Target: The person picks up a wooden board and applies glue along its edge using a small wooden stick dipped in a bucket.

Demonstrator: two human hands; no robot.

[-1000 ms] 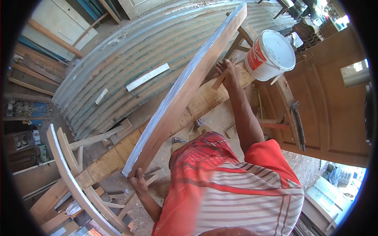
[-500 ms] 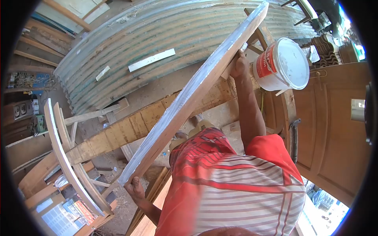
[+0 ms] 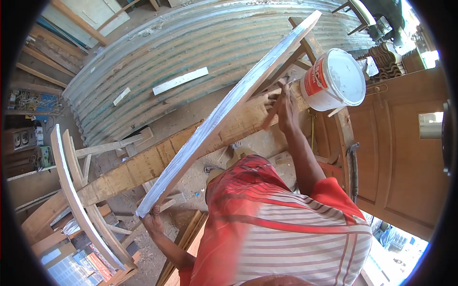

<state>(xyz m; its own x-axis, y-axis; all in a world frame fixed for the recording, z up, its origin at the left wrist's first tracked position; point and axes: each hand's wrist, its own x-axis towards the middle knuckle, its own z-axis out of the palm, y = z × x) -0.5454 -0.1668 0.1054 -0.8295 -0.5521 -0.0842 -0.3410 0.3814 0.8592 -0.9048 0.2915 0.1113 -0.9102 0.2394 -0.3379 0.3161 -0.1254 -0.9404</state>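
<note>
A long wooden board (image 3: 229,107), its upper face smeared with white filler, slants across the view from lower left to upper right. My left hand (image 3: 152,221) grips its lower end, fingers closed round the edge. Farther up, my right hand (image 3: 287,110) is beside the board's underside, over the end of a plank bench (image 3: 138,167). Its fingers are bent round a thin, flat brownish piece that I cannot make out clearly. Just right of that hand stands a white bucket (image 3: 350,78) with a red label.
Corrugated metal sheets (image 3: 143,52) lie beyond the bench, with white strips (image 3: 180,81) on them. A curved wooden frame (image 3: 78,190) stands at left. A panelled wooden door (image 3: 391,152) is at right, and a clamp (image 3: 353,167) hangs near it.
My right hand has come off the board's upper part and now holds a thin piece beside it. The board's lower end has shifted slightly left, with my left hand still on it.
</note>
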